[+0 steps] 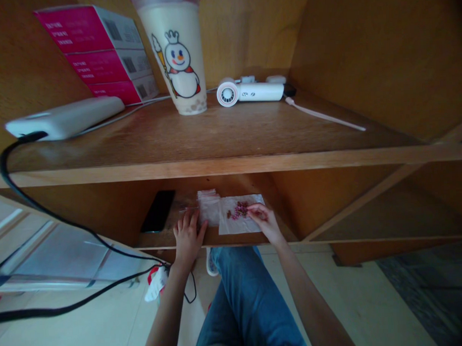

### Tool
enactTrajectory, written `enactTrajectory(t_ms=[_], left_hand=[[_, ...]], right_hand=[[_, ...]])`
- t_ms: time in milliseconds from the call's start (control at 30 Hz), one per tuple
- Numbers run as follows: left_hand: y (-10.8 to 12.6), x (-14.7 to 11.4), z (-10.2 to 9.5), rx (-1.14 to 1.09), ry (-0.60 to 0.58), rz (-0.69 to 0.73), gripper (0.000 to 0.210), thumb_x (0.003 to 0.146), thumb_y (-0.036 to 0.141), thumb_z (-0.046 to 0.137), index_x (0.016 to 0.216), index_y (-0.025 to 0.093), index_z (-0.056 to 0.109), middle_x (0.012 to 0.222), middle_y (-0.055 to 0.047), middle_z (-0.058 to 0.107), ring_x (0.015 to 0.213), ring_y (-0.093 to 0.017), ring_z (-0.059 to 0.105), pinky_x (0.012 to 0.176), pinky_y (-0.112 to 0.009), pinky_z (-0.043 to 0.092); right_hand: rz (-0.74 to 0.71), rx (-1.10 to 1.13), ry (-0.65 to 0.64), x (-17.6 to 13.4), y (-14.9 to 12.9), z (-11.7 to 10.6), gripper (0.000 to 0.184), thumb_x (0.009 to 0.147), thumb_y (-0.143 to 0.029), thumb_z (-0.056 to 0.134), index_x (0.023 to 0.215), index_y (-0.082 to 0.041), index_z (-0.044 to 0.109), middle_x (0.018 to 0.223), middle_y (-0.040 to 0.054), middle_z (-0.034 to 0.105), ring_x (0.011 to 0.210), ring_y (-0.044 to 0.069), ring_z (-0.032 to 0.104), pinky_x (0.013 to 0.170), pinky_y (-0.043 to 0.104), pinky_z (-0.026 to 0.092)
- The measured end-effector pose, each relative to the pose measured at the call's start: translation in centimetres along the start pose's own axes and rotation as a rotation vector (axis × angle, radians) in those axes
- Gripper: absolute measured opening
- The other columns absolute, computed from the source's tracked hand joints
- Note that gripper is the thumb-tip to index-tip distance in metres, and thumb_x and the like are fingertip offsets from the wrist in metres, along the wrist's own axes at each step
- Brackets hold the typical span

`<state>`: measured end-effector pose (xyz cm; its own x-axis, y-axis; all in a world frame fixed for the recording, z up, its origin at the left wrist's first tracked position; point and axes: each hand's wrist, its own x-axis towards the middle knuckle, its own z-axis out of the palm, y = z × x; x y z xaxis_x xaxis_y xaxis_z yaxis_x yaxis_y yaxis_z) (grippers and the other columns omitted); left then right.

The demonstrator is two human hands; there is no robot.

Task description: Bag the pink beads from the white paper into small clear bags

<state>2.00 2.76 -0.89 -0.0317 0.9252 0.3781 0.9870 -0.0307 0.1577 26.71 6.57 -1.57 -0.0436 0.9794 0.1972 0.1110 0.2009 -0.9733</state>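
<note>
On the lower shelf, a white sheet (227, 226) carries a small heap of pink and brown bead-like pieces (239, 211). My right hand (266, 221) reaches over the sheet's right side, thumb and forefinger pinched together at the edge of the heap; whatever is between the fingertips is too small to make out. To the left of the sheet lies a stack of small clear plastic bags (209, 210). My left hand (188, 233) rests palm down beside that stack with its fingers spread, over what looks like a bit of clear plastic.
A black phone (158, 211) lies left of my left hand. The upper shelf (237, 135) holds a snowman-print cup (179, 58), pink boxes (94, 51), a white power bank (68, 118) and a small white fan (254, 92). Black cables (65, 214) hang at the left.
</note>
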Motion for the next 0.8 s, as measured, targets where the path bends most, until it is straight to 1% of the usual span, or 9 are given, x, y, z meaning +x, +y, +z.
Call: enactTrajectory(t_ms=[133, 267, 367, 567, 667, 800], left_hand=[[1.3, 0.8, -0.4, -0.045, -0.015, 0.064, 0.039, 0.084, 0.04, 0.043, 0.118, 0.021, 0.052, 0.126, -0.01, 0.048, 0.11, -0.03, 0.043, 0.089, -0.045, 0.036], [1.9, 1.2, -0.2, -0.089, -0.01, 0.097, 0.031, 0.084, 0.036, 0.045, 0.109, 0.022, 0.057, 0.118, -0.008, 0.055, 0.108, -0.028, 0.045, 0.091, -0.044, 0.034], [1.9, 1.1, 0.0, -0.104, 0.006, 0.084, 0.028, 0.083, 0.033, 0.046, 0.105, 0.021, 0.059, 0.115, -0.007, 0.056, 0.105, -0.027, 0.046, 0.09, -0.043, 0.034], [1.5, 1.1, 0.3, -0.11, 0.006, 0.058, 0.025, 0.081, 0.028, 0.049, 0.104, 0.021, 0.058, 0.108, -0.007, 0.059, 0.099, -0.026, 0.049, 0.087, -0.04, 0.035], [1.4, 1.1, 0.5, -0.11, 0.004, 0.034, 0.024, 0.08, 0.027, 0.049, 0.102, 0.021, 0.059, 0.103, -0.007, 0.06, 0.096, -0.026, 0.05, 0.085, -0.04, 0.036], [1.4, 1.3, 0.7, -0.149, 0.027, -0.007, 0.023, 0.08, 0.026, 0.05, 0.1, 0.021, 0.06, 0.101, -0.007, 0.06, 0.096, -0.026, 0.051, 0.084, -0.04, 0.038]], right_hand=[[-0.007, -0.006, 0.0, 0.0, 0.0, 0.0, 0.019, 0.075, -0.038, 0.06, 0.08, -0.02, 0.063, 0.076, 0.0025, 0.063, 0.071, 0.017, 0.059, 0.068, 0.029, 0.044], [0.003, 0.011, 0.008, 0.0, -0.1, 0.0, 0.018, 0.075, -0.037, 0.06, 0.08, -0.02, 0.063, 0.076, 0.0022, 0.063, 0.071, 0.016, 0.059, 0.068, 0.028, 0.045], [-0.002, 0.012, 0.011, 0.0, -0.1, 0.0, 0.018, 0.074, -0.037, 0.06, 0.08, -0.02, 0.063, 0.077, 0.0023, 0.063, 0.071, 0.016, 0.059, 0.068, 0.028, 0.045], [-0.006, -0.009, 0.007, 0.1, 0.0, 0.0, 0.019, 0.075, -0.038, 0.059, 0.08, -0.02, 0.063, 0.077, 0.0025, 0.064, 0.071, 0.016, 0.059, 0.068, 0.028, 0.045], [-0.008, -0.013, 0.011, 0.1, 0.1, 0.0, 0.022, 0.075, -0.04, 0.059, 0.081, -0.02, 0.062, 0.076, 0.0028, 0.063, 0.071, 0.017, 0.059, 0.067, 0.029, 0.045], [-0.018, -0.013, 0.009, 0.1, 0.1, 0.0, 0.021, 0.075, -0.039, 0.059, 0.081, -0.019, 0.063, 0.076, 0.0028, 0.064, 0.07, 0.016, 0.059, 0.067, 0.028, 0.046]])
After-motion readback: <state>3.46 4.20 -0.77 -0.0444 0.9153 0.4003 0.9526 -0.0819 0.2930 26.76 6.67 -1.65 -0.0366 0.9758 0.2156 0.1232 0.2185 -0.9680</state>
